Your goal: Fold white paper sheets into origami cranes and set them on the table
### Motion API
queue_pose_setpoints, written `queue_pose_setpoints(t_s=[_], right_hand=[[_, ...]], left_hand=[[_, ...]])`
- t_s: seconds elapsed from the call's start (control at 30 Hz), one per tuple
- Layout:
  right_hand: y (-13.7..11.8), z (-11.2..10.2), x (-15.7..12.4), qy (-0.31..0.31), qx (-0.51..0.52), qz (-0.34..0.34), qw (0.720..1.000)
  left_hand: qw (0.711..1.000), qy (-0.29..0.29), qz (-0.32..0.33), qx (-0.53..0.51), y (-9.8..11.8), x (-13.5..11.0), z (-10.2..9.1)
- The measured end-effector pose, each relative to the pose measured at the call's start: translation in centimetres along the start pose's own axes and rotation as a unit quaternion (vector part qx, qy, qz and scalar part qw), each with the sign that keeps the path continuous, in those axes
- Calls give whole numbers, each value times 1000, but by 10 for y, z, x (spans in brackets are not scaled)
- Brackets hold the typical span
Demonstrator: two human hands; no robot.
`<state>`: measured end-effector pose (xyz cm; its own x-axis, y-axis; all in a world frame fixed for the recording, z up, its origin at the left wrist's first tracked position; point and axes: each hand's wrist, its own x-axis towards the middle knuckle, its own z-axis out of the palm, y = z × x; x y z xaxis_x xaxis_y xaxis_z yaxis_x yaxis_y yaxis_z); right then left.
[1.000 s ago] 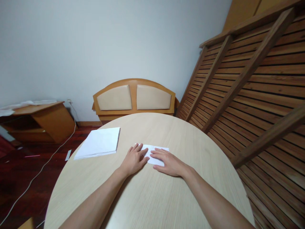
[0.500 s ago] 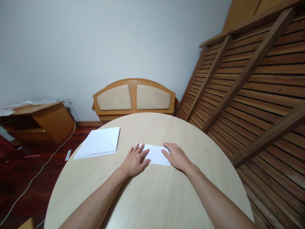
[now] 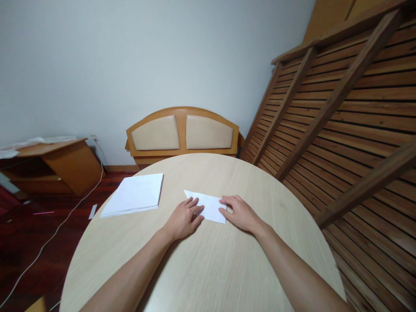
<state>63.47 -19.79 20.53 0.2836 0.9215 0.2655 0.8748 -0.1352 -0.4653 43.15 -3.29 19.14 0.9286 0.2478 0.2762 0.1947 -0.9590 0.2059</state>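
Note:
A folded piece of white paper point(image 3: 212, 209) lies on the round table in front of me, with a pointed corner at its far left. My left hand point(image 3: 186, 219) rests on its left part, palm down, fingers spread. At the paper's right edge is my right hand point(image 3: 238, 211), thumb and forefinger apart and their tips touching the sheet. Both hands partly cover the paper, so its whole outline is hidden.
A stack of white paper point(image 3: 136, 195) sits at the left of the pale round table point(image 3: 208, 268). Beyond stands a padded headboard point(image 3: 182, 130). A slatted wooden frame point(image 3: 351, 143) leans at the right. A cable point(image 3: 69, 214) runs across the floor near a wooden cabinet point(image 3: 71, 169).
The folded paper has turned a little, its far-left corner shifting away from me and its right edge leftward. My right hand moved slightly left; my left hand stayed almost in place.

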Motion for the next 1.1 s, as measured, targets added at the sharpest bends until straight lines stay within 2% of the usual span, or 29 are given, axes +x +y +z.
queue_pose_setpoints(t_s=[0.13,0.2,0.47,0.87,1.1], right_hand=[[-4,0,-3,-67,19,-59,996],[-4,2,-3,-80,32,-73,994],[-2,7,0,-62,35,-82,994],[-8,-1,-1,-75,26,-91,993],[-10,1,1,-64,44,-91,993]], left_hand=[[1000,0,-2,2,1,0,-1],[1000,-1,-1,2,1,0,-2],[1000,8,13,-17,-1,0,-2],[1000,4,-2,-27,-1,0,-4],[1000,10,1,-23,-2,0,-1]])
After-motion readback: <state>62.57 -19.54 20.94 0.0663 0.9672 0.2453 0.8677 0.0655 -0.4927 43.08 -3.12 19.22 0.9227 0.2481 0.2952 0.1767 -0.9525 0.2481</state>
